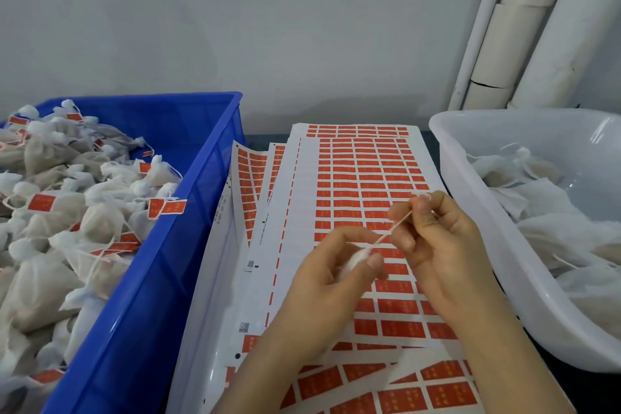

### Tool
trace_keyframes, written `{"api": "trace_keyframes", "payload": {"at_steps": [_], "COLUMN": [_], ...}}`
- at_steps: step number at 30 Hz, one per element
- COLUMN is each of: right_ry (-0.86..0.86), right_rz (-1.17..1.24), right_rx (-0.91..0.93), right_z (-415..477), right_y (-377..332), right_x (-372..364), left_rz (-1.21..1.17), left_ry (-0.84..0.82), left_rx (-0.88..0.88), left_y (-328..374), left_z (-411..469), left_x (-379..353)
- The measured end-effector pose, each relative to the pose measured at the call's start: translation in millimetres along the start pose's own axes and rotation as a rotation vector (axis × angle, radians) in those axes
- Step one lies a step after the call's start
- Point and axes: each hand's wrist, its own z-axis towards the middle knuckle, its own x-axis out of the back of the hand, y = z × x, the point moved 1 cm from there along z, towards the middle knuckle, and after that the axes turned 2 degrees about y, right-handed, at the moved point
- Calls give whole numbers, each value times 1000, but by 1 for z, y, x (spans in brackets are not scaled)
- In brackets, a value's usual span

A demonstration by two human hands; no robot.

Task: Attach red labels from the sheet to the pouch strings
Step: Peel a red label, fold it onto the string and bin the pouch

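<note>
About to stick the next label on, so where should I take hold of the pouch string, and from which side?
Probably pinch the string near its upper end, coming from the right, as the right hand does. It runs taut and slanted up from the pouch in the left hand, so its middle is bare over the label sheet.

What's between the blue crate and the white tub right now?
Head view: overlapping red label sheets cover the whole stretch from blue crate to white tub.
</note>
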Motion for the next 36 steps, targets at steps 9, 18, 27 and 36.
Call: {"api": "trace_keyframes", "payload": {"at_steps": [9,18,27,36], "right_ry": [21,117,-52,-249], "right_rz": [218,251,-775,-691], "right_rx": [-38,-82,446,205], "right_z": [1,6,-7,-3], "right_y": [3,2,5,9], "right_x": [-4,7,-10,-12], "left_rz": [57,156,194,112], "left_ry": [5,115,158,134], "left_rx": [-23,-10,19,28], "left_y": [1,-3,-3,-5], "left_z": [5,6,11,10], "left_x": [4,10,12,15]}}
